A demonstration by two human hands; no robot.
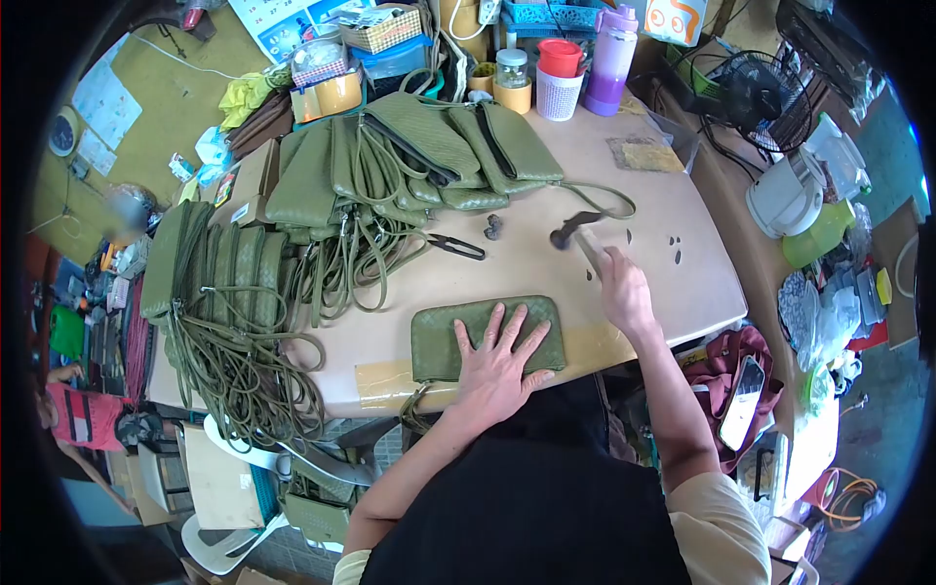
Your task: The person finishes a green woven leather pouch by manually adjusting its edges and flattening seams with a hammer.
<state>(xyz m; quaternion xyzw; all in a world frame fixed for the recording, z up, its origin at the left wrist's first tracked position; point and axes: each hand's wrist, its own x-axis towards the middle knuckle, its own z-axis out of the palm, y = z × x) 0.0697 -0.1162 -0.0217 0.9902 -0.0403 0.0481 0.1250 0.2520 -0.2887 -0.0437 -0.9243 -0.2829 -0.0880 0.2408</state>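
Observation:
Fingers spread, my left hand (499, 366) lies flat on a green woven-pattern pouch (439, 336) near the table's front edge. My right hand (624, 288) is closed round the light handle of a hammer (575, 232), to the right of the pouch. The dark hammer head points to the left. Black snips (456, 246) lie on the table (526, 268) above the pouch, with small dark lumps (493, 227) close by. A pile of green pouches (419, 146) fills the back of the table. More pouches (224, 268) with long straps stand at the left.
A purple bottle (612, 60), a white cup (560, 93) and a jar (512, 68) stand at the back edge. A black fan (765, 97) is at the back right. A phone (743, 400) lies on a maroon bag. At the far left is another person (88, 414).

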